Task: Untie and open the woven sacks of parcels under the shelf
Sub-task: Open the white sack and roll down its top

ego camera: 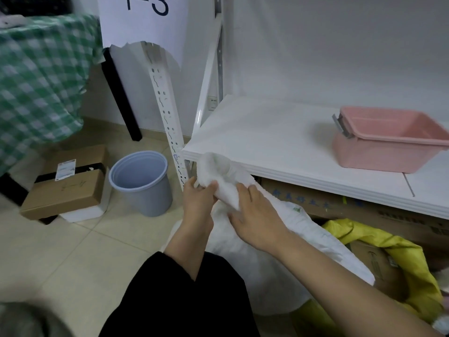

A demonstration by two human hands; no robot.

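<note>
Two sacks sat on the floor (73,251) at the front of the shelf (279,142), partly under it. The white sack (267,263) was nearest the person; the yellow sack (388,249) lay just to its R, touching it.

The white sack's neck was bunched & twisted, sticking up past the shelf's front L corner, next to the perforated upright (167,117). The left hand (198,200) gripped the neck from the L, fingers & thumb curled round the fabric. The right hand (257,220) held the neck just below, fingers wrapped over it. The two were close together w/ only a fold of sack btwn them. Couldn't tell if any tie was on the neck, as the folds hid it.

The yellow sack gaped open w/ a brown box (371,263) showing inside. Behind both sacks, under the shelf, stood a carton (315,200) w/ blue print.

On the shelf, toward the R, sat a pink tub (388,139) w/ a grey latch.

On the floor to the L was a blue-grey bin (142,183) just beside the upright. Further L was a labelled cardboard box (68,186) w/ black tape. A green checked cloth (41,81) hung top L, & a sign (145,20) reading "1-3" was above the upright.

A black-trousered knee (182,300) was bottom centre, w/ the L forearm crossing it.
</note>
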